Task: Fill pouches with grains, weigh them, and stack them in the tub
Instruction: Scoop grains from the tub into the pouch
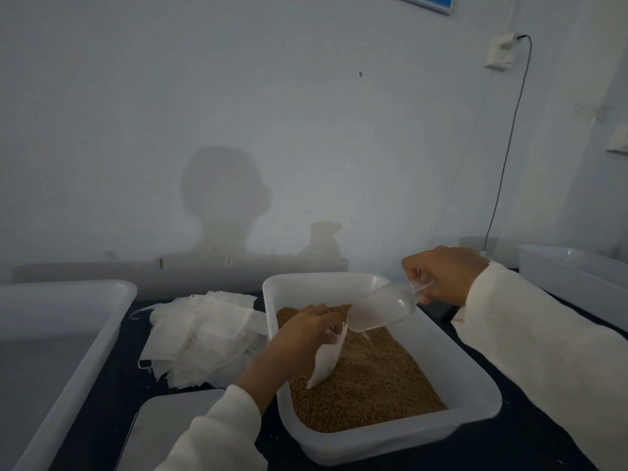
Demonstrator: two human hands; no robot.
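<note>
Dark counter (112,385) spread below a pale wall (272,113); large white plastic tub (102,321) at far left, only partly in view; white rectangular plastic tray (475,413) at centre, holding a bed of brown grains (373,379); another white tub (571,277) at far right, behind the right sleeve (543,341); flat white scale platform (163,426) at lower left, partly hidden by the left sleeve (221,436); loose pile of flat white fabric pouches (200,338) on the counter between left tub and tray, touching the tray's left wall.

Right hand (445,273) clenched round the handle of a clear plastic scoop (380,311), scoop tilted with its mouth down toward the left hand; contents of the scoop not discernible.

Left hand (306,328) over the tray, fingers pinching the top of a single white pouch (326,362); pouch hanging slanted, lower tip touching the grains, open end just beside the scoop's mouth.

Black cable (509,137) dropping from a wall socket (501,51) at upper right.
</note>
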